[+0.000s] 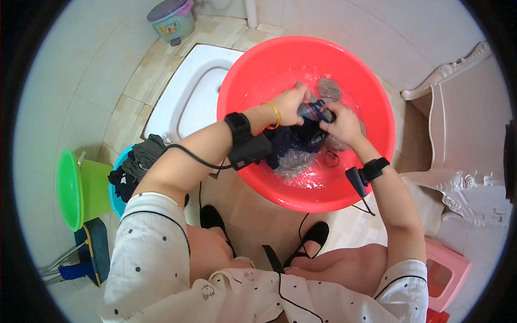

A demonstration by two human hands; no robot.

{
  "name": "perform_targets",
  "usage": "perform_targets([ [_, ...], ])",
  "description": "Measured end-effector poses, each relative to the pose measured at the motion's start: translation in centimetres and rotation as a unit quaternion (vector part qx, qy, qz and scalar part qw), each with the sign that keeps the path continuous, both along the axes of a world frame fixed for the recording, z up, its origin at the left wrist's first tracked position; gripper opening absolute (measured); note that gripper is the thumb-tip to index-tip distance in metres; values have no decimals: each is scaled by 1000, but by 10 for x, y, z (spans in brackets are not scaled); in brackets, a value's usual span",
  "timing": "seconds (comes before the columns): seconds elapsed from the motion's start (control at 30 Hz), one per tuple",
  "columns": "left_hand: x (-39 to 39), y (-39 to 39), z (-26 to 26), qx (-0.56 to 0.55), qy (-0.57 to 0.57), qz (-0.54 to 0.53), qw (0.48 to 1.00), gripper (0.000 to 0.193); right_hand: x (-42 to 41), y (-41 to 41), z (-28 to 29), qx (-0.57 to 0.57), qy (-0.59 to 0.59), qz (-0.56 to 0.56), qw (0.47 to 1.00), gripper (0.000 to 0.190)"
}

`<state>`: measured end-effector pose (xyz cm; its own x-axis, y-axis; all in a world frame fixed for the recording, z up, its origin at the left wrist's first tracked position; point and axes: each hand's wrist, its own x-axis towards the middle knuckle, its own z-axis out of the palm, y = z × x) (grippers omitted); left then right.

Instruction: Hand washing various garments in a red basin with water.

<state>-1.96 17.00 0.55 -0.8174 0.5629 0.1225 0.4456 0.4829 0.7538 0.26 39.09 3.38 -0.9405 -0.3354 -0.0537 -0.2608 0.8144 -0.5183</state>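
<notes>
A large red plastic basin [258, 76] holds water and several wet cloth items. Above its middle, my left hand [291, 105] and my right hand [343, 123] grip a dark blue item with a striped grey part [309, 112], which looks like a sock or small garment. Both sets of fingers are closed on it, close together. Below them, dark navy cloth [297, 139] lies partly in the water, with a sheer greyish piece [295, 163] beside it. A beige-grey cloth [329, 89] sits behind my hands. A thin dark loop [331, 158] lies near the right hand.
The basin's left edge overlaps a white squat toilet [190, 101]. At left stand a blue basin [117, 206] with dark clothes [145, 155] and a green bucket [95, 189]. A lidded bin [173, 24] is behind. White carved furniture [460, 117] and a pink stool [454, 262] stand right.
</notes>
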Motion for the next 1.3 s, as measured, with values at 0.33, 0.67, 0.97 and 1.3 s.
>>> perform_targets([
  [0.33,47,29,-125,-494,-211,-25,843,139,9,-17,-115,292,-164,150,930,90],
  [0.67,13,38,-147,-460,-154,30,874,128,-32,-19,-152,360,-124,84,921,81],
  [0.97,-6,24,-151,-15,-365,321,874,41,-27,12,-142,73,-56,-17,996,37],
  [1.3,51,10,43,340,-699,249,577,84,36,-38,72,-492,-173,-40,852,23],
])
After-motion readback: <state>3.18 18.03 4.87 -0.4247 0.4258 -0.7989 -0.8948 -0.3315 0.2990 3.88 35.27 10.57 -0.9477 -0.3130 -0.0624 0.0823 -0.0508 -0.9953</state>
